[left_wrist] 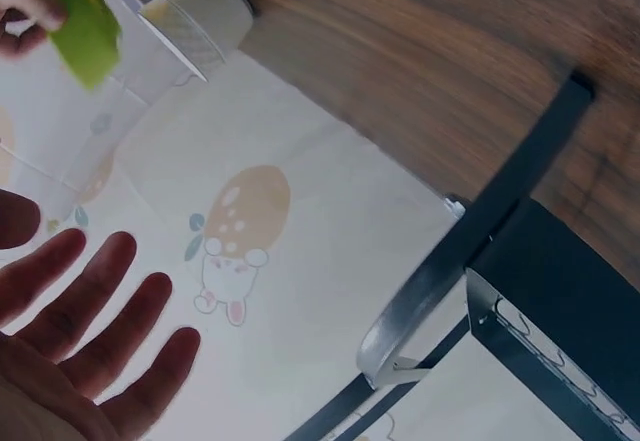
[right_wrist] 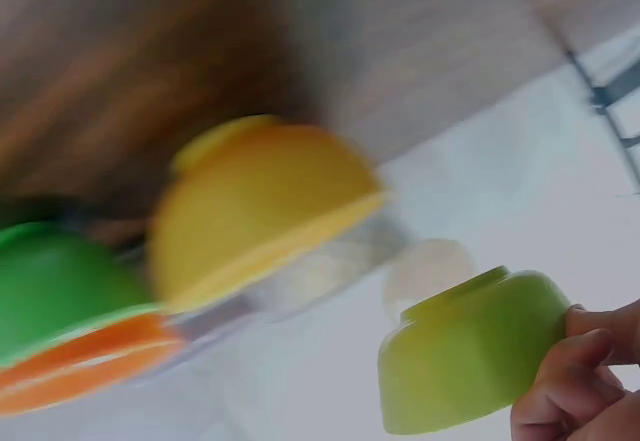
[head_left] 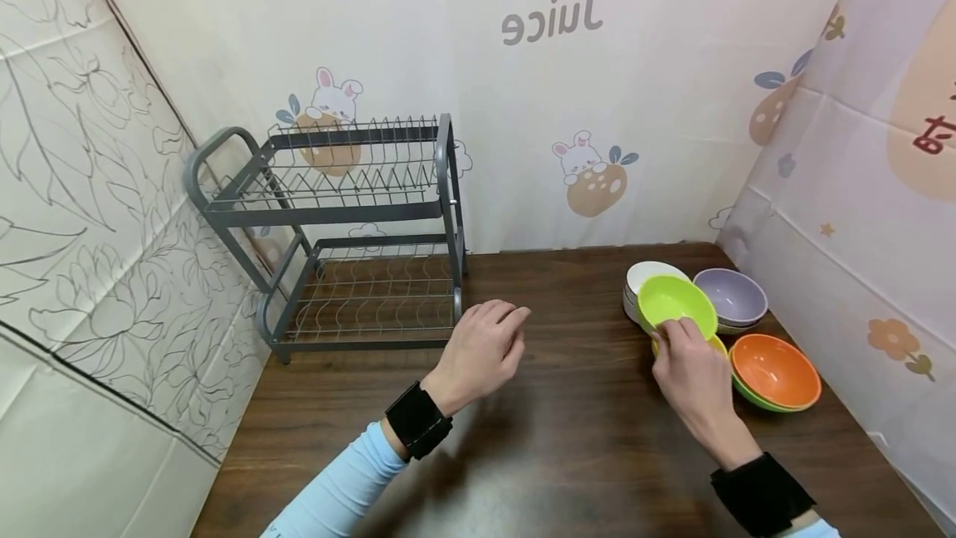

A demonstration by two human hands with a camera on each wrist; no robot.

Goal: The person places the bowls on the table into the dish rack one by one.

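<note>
In the head view a lime-green bowl (head_left: 675, 303) is held up by my right hand (head_left: 695, 372), which pinches its near rim. The right wrist view shows the same lime-green bowl (right_wrist: 470, 356) between thumb and fingers, raised beside a yellow bowl (right_wrist: 265, 216). My left hand (head_left: 481, 351) hovers over the table in front of the rack's right end, holding nothing. Its fingers (left_wrist: 130, 306) look loosely bent and spread in the left wrist view. Below the lime bowl, the yellow bowl is mostly hidden in the head view.
A grey two-tier dish rack (head_left: 336, 214) stands at the back left. White bowls (head_left: 635, 276), a purple bowl (head_left: 730, 297) on others, and an orange bowl (head_left: 775, 370) nested in a green one sit at the right of the brown table (head_left: 568, 438). Printed cloth walls surround it.
</note>
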